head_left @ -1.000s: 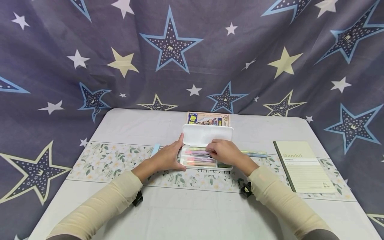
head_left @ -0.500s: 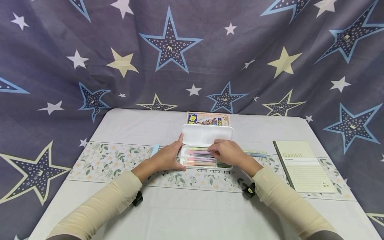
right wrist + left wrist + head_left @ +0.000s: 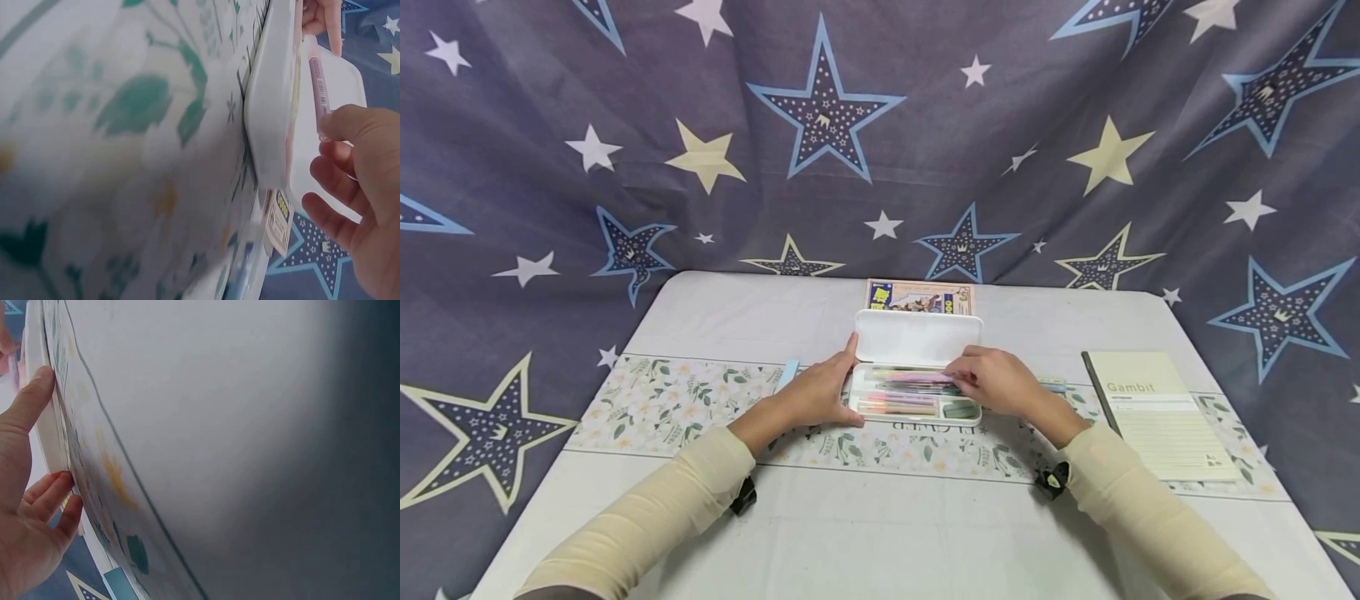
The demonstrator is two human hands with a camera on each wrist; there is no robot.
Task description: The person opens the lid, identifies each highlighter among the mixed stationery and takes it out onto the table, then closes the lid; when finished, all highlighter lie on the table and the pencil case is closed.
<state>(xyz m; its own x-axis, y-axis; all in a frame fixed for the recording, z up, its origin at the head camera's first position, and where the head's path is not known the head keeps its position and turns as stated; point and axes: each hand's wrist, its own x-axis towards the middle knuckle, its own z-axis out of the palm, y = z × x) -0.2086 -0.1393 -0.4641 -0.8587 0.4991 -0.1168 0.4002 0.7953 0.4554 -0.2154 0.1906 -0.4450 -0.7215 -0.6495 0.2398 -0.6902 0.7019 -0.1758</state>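
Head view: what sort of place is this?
Probably a staged desk or study corner, indoors: a star-print curtain backs a white-covered table, and an open pencil case and a notebook are set out on it.

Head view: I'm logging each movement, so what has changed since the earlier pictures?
The right hand moved rightward, taking the pinched pinkish-purple pen with it along the pencil case. The left hand stays on the case's left end; the lid is still open and the notebook lies where it was.
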